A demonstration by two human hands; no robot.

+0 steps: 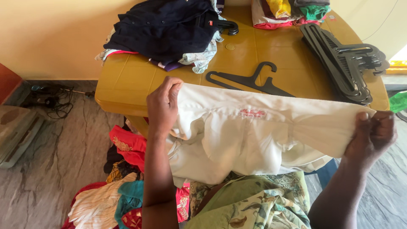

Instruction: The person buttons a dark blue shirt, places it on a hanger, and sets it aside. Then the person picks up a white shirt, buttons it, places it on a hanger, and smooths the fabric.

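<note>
Yellow table (pixel 127 80) beyond the hands: left hand (pixel 163 106) and right hand (pixel 373 133), spread wide, pinch a white garment (pixel 254 135) stretched between them; a loosened pinch could drop it onto clothes (pixel 127 186) below.

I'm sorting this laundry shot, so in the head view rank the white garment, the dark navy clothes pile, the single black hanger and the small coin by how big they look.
1. white garment, though it is nearest the camera
2. dark navy clothes pile
3. single black hanger
4. small coin

The left hand and right hand stretch the garment out.
</note>
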